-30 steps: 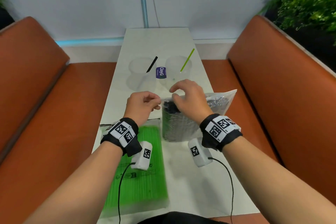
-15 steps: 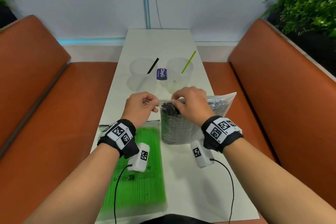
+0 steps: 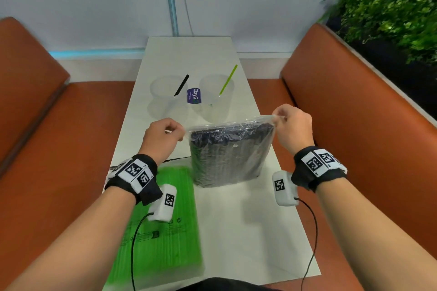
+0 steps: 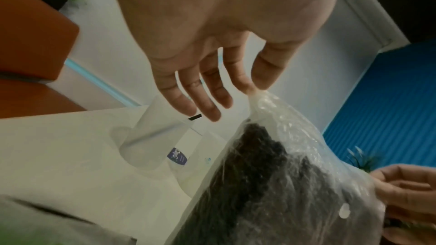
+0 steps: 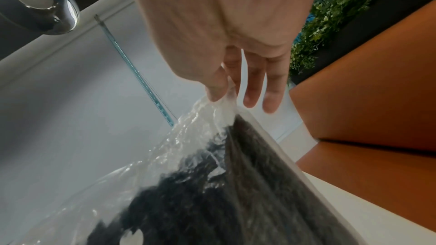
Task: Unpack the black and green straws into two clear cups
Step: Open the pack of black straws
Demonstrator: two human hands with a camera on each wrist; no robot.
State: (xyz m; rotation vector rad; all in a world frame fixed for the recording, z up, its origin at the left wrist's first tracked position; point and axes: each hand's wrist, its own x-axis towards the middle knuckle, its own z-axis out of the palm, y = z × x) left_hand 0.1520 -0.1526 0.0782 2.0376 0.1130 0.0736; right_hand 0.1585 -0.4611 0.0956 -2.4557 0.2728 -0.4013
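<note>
A clear plastic bag of black straws (image 3: 230, 156) stands on end on the white table (image 3: 246, 231), stretched flat between both hands. My left hand (image 3: 163, 136) pinches its upper left corner (image 4: 256, 94) with thumb and forefinger. My right hand (image 3: 292, 125) pinches the upper right corner (image 5: 217, 102). A flat bag of green straws (image 3: 163, 227) lies under my left forearm. Beyond stand two clear cups: the left cup (image 3: 166, 94) holds one black straw (image 3: 181, 85), the right cup (image 3: 216, 99) one green straw (image 3: 228, 79).
A small purple label (image 3: 194, 95) sits between the cups. Orange bench seats (image 3: 59, 149) flank the narrow table on both sides. A green plant (image 3: 390, 14) fills the back right, and a pale wall closes off the table's far end.
My right hand has slid right along the bag's top edge, pulling the bunched bag out flat and upright. The left hand has kept its pinch on the left corner.
</note>
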